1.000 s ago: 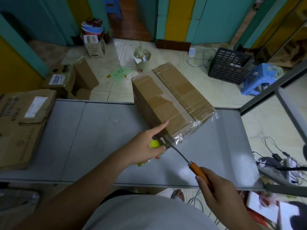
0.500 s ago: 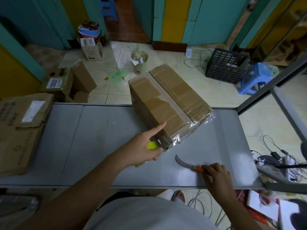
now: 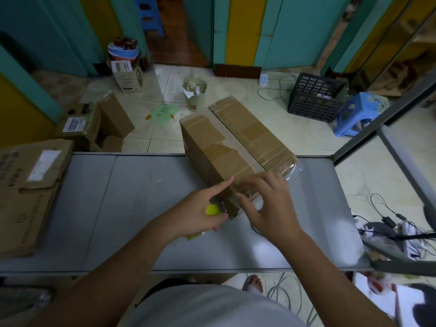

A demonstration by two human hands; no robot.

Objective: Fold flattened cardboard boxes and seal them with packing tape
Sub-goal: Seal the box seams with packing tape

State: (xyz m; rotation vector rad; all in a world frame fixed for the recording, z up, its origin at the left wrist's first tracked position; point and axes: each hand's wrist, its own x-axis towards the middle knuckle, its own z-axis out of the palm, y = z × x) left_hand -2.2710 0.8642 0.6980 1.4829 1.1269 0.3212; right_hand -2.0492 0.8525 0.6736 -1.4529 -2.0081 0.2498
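Grey table (image 3: pixel 118 208): I see the cardboard box (image 3: pixel 254 138) on its far side.
Left hand (image 3: pixel 195 213): grips yellow tape dispenser (image 3: pixel 211 210) at the box's near corner, forefinger straight.
Right hand (image 3: pixel 271 206): spread fingers press clear tape (image 3: pixel 238 147) there.

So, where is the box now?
Head view: the box sits on the table, right of centre, its near end just beyond the left hand and right hand.

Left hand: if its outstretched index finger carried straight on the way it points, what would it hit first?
The cardboard box: the left hand points its index finger at the taped near top edge, seemingly touching it, though depth is unclear.
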